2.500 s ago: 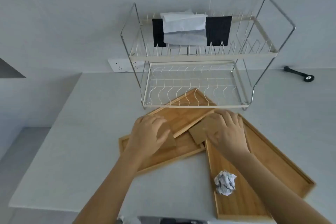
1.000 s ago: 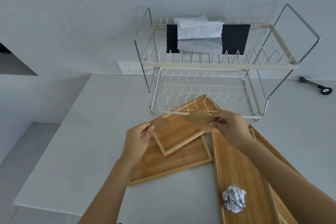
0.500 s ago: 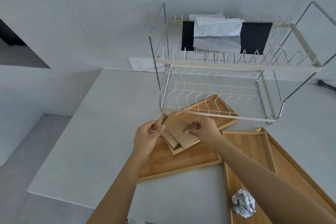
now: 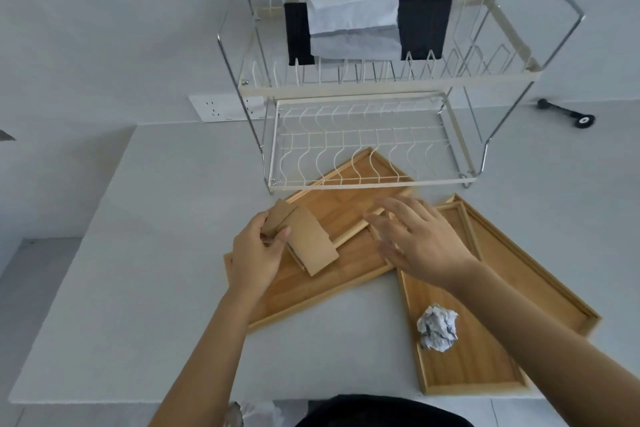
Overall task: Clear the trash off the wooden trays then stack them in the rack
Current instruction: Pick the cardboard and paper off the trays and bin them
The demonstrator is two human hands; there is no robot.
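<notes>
The white counter (image 4: 138,253) carries everything, and the two-tier white wire dish rack with chrome side frames (image 4: 363,87) stands at its back, with a black cloth (image 4: 424,24) and a pale folded paper (image 4: 353,21) in the upper tier. Four flat wooden trays with raised rims lie before it: the wide tray at my right (image 4: 519,260), the narrow long tray on top of it (image 4: 464,371), the lower tray at the left (image 4: 311,291), and the smaller tray lying across it (image 4: 349,204), whose far corner reaches under the bottom tier of the rack. I think this corner can catch the wires and shake the rack when I lift that tray. My left hand (image 4: 254,256) is closed on a few brown cardboard pieces (image 4: 304,239), pinched between thumb and fingers at one end only; they fan out, so one could slip and fall back on the tray. My right hand (image 4: 415,236) is spread open over the trays and holds nothing. The crumpled white paper ball with dark print (image 4: 437,328) sits loose on the narrow tray, and if I tilt this tray first, the ball would probably roll off. The print on the ball is too small to read, and I see no brand or label anywhere.
</notes>
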